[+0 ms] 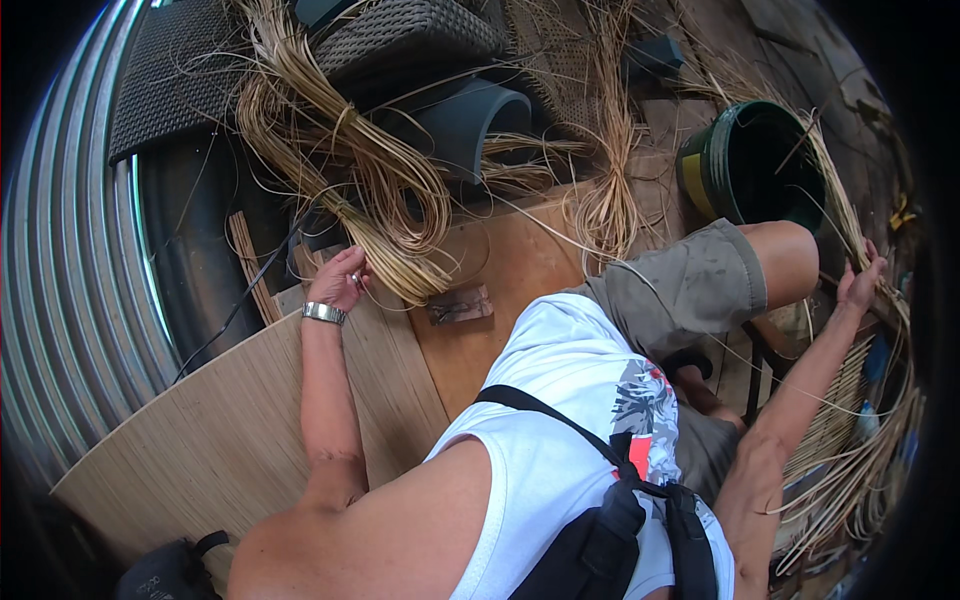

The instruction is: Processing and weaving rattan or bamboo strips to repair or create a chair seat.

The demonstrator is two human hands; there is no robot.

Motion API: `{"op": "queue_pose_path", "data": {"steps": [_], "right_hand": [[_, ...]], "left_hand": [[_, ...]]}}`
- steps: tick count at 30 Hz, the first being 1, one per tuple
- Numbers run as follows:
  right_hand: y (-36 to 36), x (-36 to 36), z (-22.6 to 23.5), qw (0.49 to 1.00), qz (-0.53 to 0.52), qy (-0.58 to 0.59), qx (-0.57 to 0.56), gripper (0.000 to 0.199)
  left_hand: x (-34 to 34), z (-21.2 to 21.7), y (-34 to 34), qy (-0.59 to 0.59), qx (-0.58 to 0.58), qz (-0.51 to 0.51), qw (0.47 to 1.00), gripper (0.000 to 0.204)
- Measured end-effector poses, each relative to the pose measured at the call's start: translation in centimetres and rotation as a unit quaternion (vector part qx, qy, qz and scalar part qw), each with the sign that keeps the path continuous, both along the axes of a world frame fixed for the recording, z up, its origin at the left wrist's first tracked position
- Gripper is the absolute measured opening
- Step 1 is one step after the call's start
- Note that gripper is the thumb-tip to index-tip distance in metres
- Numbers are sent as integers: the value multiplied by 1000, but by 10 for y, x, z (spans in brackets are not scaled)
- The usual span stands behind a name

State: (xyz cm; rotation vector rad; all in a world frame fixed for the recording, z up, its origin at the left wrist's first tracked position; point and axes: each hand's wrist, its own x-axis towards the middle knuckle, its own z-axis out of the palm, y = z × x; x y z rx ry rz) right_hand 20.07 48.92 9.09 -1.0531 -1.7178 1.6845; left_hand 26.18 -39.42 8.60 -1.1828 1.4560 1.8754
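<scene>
My left hand (340,280), with a metal watch and a ring, is closed beside the cut ends of a tied bundle of pale rattan strands (400,262). Its curled fingertips meet the bundle's edge, and whatever they pinch is too small to make out. Out to the far right, my right hand (860,282) is wrapped round a long hank of thin rattan strands (835,185). This hank runs up past the bucket, and loose strands hang below my hand. One single strand (645,283) crosses over my lap.
A dark green bucket (718,165) stands beyond my knee. More rattan hangs in a hank (607,190) over the wooden board (510,262). Woven dark panels (175,75) and a corrugated metal sheet (75,250) border the left. A curved wooden tabletop (230,400) lies under my left arm.
</scene>
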Motion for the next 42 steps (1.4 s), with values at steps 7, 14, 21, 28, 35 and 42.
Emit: {"op": "queue_pose_path", "data": {"steps": [7,14,21,28,35,42], "right_hand": [[-4,5,3,1000,-7,-7,9,61],[-10,2,3,1000,-2,-1,1,62],[-4,5,1,1000,-4,8,-10,62],[-6,7,0,1000,-10,4,-8,61],[-7,8,-1,1000,-5,4,-10,60],[-7,2,7,1000,-1,-4,5,60]], "left_hand": [[-7,12,8,-33,-56,-40,997,9],[-1,0,-2,15,10,9,1000,9],[-5,20,24,49,41,53,997,18],[-3,-7,5,31,-38,65,997,14],[2,-11,-5,20,-58,29,998,16],[-1,-8,4,-21,-73,65,995,17]]}}
